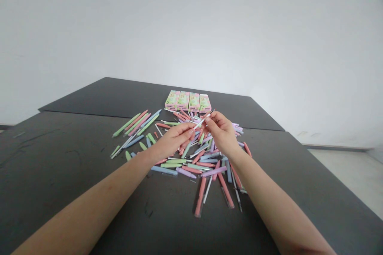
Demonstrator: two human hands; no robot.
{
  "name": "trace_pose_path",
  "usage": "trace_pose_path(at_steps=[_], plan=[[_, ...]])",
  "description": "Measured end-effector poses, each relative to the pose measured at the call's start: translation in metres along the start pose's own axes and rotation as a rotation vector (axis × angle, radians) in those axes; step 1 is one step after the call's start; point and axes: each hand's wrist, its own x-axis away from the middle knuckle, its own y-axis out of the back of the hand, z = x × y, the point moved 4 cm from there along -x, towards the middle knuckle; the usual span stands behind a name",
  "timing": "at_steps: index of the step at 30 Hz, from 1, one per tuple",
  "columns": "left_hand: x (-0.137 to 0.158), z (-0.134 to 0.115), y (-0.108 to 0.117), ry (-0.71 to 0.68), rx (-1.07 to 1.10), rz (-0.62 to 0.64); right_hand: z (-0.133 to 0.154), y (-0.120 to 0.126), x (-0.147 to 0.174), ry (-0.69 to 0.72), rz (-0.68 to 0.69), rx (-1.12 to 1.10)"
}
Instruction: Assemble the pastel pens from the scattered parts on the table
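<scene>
Between my two hands a thin white pen refill [200,123] slants up to the right, above a heap of pen parts. My left hand [176,138] pinches its lower end with thumb and fingertips. The upper, dark-tipped end is in the closed fingers of my right hand [222,129]. Beneath lie loose pen barrels in coral, green, blue and purple, such as a purple barrel [214,171] and a coral barrel [200,197]. Other white refills are scattered among them. Part of the heap is hidden by my hands.
Several green and pink boxes [184,101] stand in a row behind the heap. To the left, several pens [136,122] lie side by side, with refills [125,145] just in front. The black table [60,159] meets a second black surface [128,93] towards the wall.
</scene>
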Motion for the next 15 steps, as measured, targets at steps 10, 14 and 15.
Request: trace_pose_path(at_steps=[10, 14, 15], plan=[[0.0003, 0.0004, -0.0018, 0.054, 0.107, 0.051, -0.0004, 0.0033, -0.0006, -0.009, 0.006, -0.015], [0.0008, 0.0036, -0.0014, 0.079, 0.129, 0.046, -0.0035, 0.0011, -0.0006, -0.02, 0.012, -0.011], [0.0009, 0.0033, -0.0019, 0.08, 0.14, 0.052, -0.003, 0.0002, -0.0006, -0.023, 0.017, -0.006]])
